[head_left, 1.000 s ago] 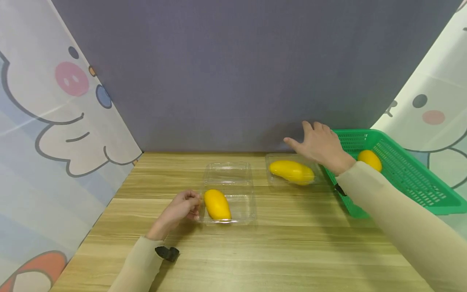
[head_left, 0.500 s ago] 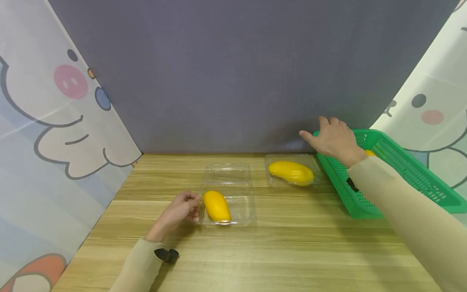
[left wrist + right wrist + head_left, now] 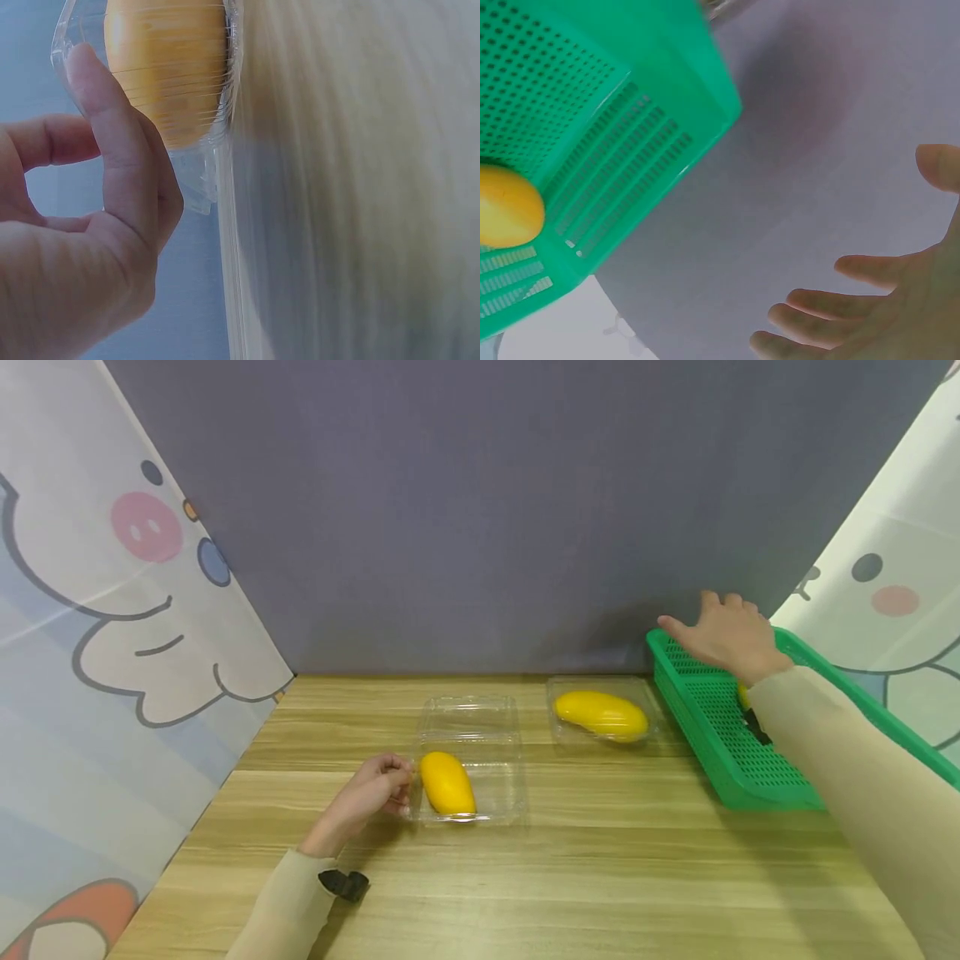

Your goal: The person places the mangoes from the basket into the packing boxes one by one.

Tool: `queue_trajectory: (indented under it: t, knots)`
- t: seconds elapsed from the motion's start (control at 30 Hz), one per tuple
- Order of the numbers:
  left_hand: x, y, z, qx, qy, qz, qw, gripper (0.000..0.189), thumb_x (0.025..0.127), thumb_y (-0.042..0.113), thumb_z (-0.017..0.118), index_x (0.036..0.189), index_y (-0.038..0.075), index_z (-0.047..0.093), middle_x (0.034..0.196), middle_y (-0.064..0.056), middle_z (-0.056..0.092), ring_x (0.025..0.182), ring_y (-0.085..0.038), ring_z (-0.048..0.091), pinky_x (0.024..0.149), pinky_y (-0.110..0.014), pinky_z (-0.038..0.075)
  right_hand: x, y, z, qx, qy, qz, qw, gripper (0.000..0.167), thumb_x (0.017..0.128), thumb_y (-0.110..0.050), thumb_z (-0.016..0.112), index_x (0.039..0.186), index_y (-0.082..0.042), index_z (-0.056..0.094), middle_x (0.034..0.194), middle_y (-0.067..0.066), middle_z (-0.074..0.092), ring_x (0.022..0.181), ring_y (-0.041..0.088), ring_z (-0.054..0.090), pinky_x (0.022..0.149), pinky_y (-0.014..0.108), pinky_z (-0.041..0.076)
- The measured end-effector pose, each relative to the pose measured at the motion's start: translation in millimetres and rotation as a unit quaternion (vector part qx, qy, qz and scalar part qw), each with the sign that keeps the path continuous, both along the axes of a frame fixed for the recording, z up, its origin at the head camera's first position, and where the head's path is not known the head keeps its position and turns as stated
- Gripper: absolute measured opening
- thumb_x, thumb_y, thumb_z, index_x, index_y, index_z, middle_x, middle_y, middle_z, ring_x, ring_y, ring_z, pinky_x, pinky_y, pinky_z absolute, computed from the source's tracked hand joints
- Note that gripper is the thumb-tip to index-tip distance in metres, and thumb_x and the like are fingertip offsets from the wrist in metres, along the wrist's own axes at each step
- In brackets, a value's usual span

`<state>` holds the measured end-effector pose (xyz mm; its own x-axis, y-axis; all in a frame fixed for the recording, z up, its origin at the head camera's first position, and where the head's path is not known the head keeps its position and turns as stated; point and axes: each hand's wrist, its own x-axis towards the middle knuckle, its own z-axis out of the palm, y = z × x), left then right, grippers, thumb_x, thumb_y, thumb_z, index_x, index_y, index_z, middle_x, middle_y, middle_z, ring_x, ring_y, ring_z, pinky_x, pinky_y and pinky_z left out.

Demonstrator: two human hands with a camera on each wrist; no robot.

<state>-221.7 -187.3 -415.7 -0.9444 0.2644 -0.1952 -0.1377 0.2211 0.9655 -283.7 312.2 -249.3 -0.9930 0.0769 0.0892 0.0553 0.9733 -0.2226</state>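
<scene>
Mango (image 3: 447,784) in open box (image 3: 497,787), beside left fingers (image 3: 126,169)

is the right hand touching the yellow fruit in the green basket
Apart: the right wrist view shows a wide gap between the right hand and the yellow fruit, with grey backdrop between.

Faint, soft shadows are cast across the brightly lit tabletop (image 3: 525,885), and glints are caught along the clear container (image 3: 497,785). In the left wrist view, the wood grain is blurred and washed out.
</scene>
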Motion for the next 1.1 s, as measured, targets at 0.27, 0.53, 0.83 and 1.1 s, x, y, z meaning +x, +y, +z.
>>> queue_trajectory:
  t: [0.27,0.53,0.83,1.1]
  knots:
    - [1.4,0.7,-2.5,0.007,-0.006,0.001,1.0,0.024,0.104,0.007,0.048,0.118,-0.011,0.046,0.088,-0.01,0.052,0.07,-0.018,0.054,0.058,-0.028,0.056,-3.5,26.3,-10.4,-0.003,-0.012,-0.014,0.9998,0.109,0.097,-0.073,0.026,0.151,0.021,0.01,0.142,0.052,0.019,0.126,0.066,0.023,0.099,0.078,0.027]
    - [1.5,-1.4,-3.8,0.014,-0.005,-0.005,0.9999,0.024,0.104,0.007,0.048,0.119,-0.011,0.045,0.088,-0.01,0.051,0.07,-0.019,0.054,0.059,-0.028,0.056,-7.5,48.2,-22.9,-0.019,-0.043,-0.03,0.9985,0.111,0.097,-0.074,0.024,0.15,0.021,0.006,0.141,0.054,0.016,0.117,0.07,0.028,0.086,0.078,0.037]
    - [1.1,-1.5,-3.1,0.011,-0.003,-0.001,0.9999,0.025,0.104,0.008,0.049,0.12,-0.011,0.045,0.089,-0.011,0.052,0.07,-0.019,0.054,0.058,-0.028,0.056,-11.8,68.5,-35.6,-0.037,-0.092,-0.048,0.9939,0.115,0.095,-0.076,0.025,0.149,0.023,0.003,0.138,0.056,0.017,0.115,0.073,0.033,0.081,0.073,0.044]
    - [2.2,-2.8,-2.3,0.008,-0.005,0.009,0.9999,0.024,0.103,0.007,0.05,0.119,-0.011,0.046,0.088,-0.011,0.053,0.07,-0.018,0.055,0.058,-0.028,0.056,-17.5,81.3,-46.5,-0.048,-0.15,-0.029,0.987,0.12,0.094,-0.079,0.022,0.145,0.027,0.0,0.137,0.06,0.013,0.118,0.077,0.027,0.093,0.078,0.038]
